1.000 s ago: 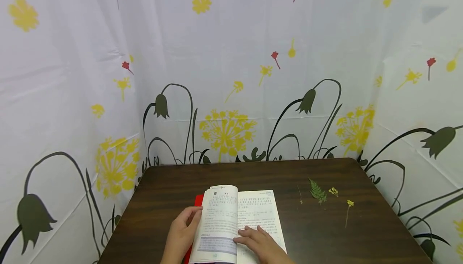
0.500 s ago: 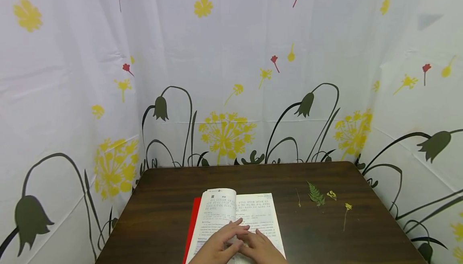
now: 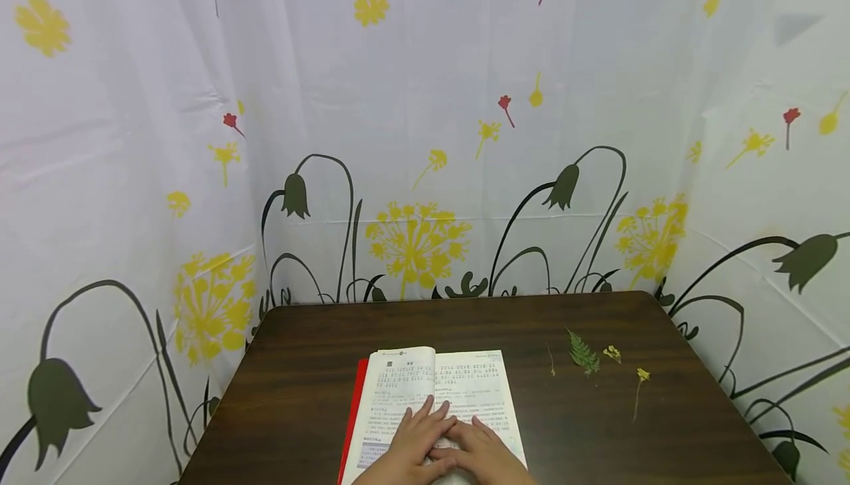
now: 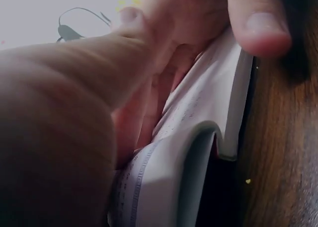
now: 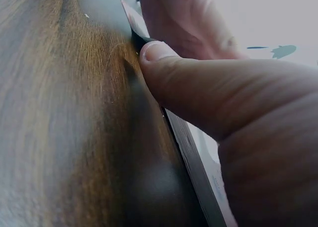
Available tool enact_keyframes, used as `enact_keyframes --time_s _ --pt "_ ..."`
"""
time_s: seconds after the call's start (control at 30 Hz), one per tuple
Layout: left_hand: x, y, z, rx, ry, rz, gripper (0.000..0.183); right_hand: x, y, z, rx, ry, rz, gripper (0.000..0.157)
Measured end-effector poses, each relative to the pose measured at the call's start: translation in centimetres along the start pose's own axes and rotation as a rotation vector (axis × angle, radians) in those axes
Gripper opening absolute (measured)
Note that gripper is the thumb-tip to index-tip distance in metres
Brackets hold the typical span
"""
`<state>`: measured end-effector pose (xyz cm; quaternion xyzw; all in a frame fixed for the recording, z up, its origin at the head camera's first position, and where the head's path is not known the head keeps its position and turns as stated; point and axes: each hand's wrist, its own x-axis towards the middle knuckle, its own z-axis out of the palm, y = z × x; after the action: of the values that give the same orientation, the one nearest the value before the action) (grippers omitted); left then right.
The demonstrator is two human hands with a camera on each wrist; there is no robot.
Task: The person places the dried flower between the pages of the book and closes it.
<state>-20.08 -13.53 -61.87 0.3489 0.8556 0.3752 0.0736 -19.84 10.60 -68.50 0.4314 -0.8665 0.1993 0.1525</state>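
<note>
An open book (image 3: 468, 385) lies on the table, printed pages facing up, with a red cover edge (image 3: 353, 413) showing along its left side. My left hand (image 3: 415, 442) rests with fingers spread over the inner part of the left page and the fold. Against it, my right hand (image 3: 485, 449) lies on the lower right page, fingers extended; the fingers of both hands overlap near the fold. In the left wrist view the pages (image 4: 171, 157) arch at the book's lower end. My right thumb (image 5: 184, 80) reaches over the lower edge in the right wrist view.
Right of the book on the dark wooden table (image 3: 299, 352) lie a green fern leaf (image 3: 583, 353), a small yellow flower cluster (image 3: 612, 353), a yellow flower on a stem (image 3: 641, 376) and a thin stalk (image 3: 550, 359). A flower-print curtain (image 3: 425, 116) hangs behind.
My left hand has moved right from the book's left edge to the fold, beside my right hand, and its fingers have spread out. The right hand stays on the right page.
</note>
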Motion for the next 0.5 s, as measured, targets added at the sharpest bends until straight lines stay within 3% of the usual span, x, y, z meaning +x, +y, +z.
enact_keyframes --time_s 0.2,0.37,0.5 --pt "0.0 -0.9 0.8 0.073 0.020 -0.079 0.085 0.1 0.0 -0.3 -0.017 -0.003 -0.014 0.083" --pt "0.0 -1.4 1.3 0.212 0.086 -0.171 0.094 0.1 -0.2 -0.6 0.097 -0.053 0.032 0.078" --pt "-0.2 -1.6 1.4 0.219 0.102 -0.222 0.098 0.0 -0.4 -0.6 0.182 -0.068 0.064 0.074"
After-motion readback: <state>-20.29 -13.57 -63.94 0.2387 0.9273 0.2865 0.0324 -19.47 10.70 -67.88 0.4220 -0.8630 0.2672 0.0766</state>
